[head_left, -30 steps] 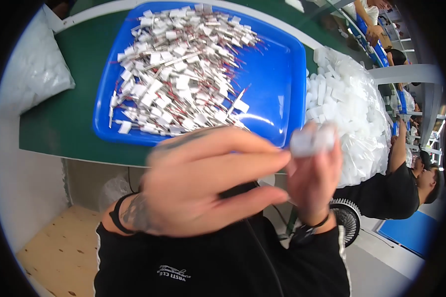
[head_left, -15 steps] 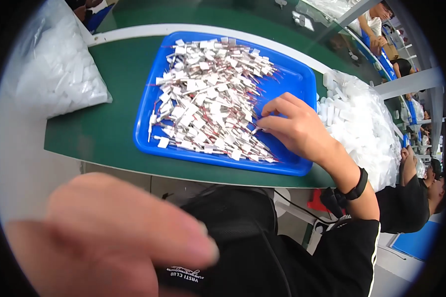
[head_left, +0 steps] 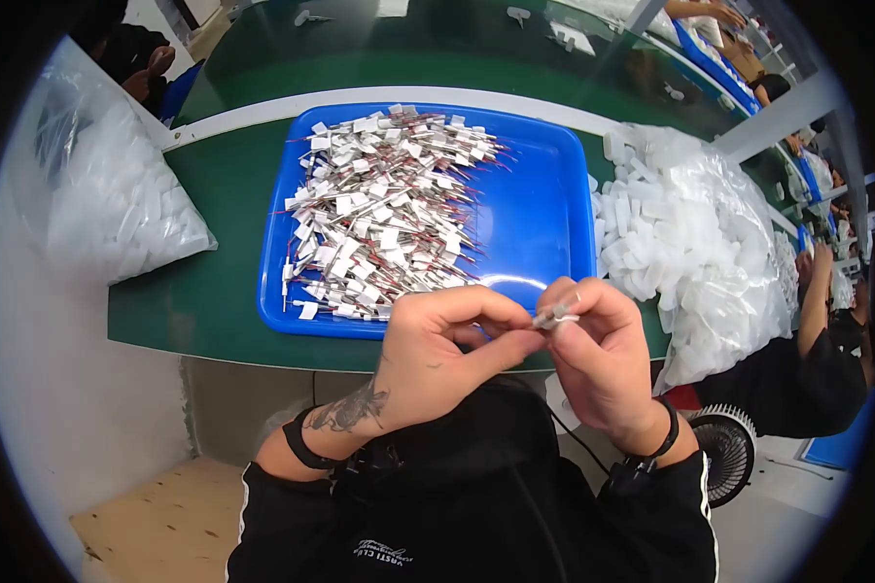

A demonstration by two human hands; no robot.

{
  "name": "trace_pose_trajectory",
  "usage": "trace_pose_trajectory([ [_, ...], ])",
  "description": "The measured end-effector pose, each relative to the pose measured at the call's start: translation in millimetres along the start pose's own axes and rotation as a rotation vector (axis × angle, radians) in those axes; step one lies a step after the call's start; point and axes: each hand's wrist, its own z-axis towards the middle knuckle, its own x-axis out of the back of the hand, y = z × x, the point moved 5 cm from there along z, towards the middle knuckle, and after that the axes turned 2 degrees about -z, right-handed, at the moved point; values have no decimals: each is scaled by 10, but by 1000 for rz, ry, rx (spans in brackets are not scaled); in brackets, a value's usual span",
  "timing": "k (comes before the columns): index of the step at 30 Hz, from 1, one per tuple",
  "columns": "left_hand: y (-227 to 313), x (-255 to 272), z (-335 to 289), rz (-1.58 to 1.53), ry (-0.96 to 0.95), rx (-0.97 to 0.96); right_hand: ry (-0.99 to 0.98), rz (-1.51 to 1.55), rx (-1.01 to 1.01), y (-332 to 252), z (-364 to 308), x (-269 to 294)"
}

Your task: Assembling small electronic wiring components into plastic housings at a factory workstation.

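My left hand (head_left: 437, 345) and my right hand (head_left: 605, 355) meet over the near edge of the blue tray (head_left: 540, 185), thumbs and fingertips pinched together. Between them is a small wired part (head_left: 554, 316), greyish with a whitish piece; its finer detail is too small to make out. Behind the hands, a heap of similar small parts with white tags and thin red leads (head_left: 379, 214) fills the tray's left and middle. Bare blue bottom shows on the tray's right side.
On the green table (head_left: 209, 311), a clear bag of white plastic pieces (head_left: 136, 199) stands left of the tray. Another open bag of white pieces (head_left: 690, 243) lies to the right. A white ledge (head_left: 437, 95) runs behind. Below right stands a black fan (head_left: 724, 452); other people work farther right.
My right hand has lifted out of the tray and come nearer to me. My left hand, blurred at lower left before, has joined it, and both now pinch the small part.
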Motion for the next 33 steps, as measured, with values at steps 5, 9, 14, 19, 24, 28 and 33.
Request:
trace_pose_trajectory([
  [5,-74,-88,-18,-140,-133,305,-201,-266,-98,-150,-11,163],
  [9,-36,-243,-15,113,-345,362,-312,-855,253,-488,-145,228],
  [14,110,-546,103,490,-560,102,-279,-1027,444,-553,-439,350],
  [19,155,-662,85,638,-234,-306,-45,-1032,532,-511,-629,538],
  [24,111,-793,123,761,-165,-414,80,-923,486,-410,-686,669],
  [28,85,-832,222,765,-296,-102,101,-940,530,-406,-779,787],
  [33,108,-893,388,666,-381,132,153,-1007,626,-494,-887,877],
])
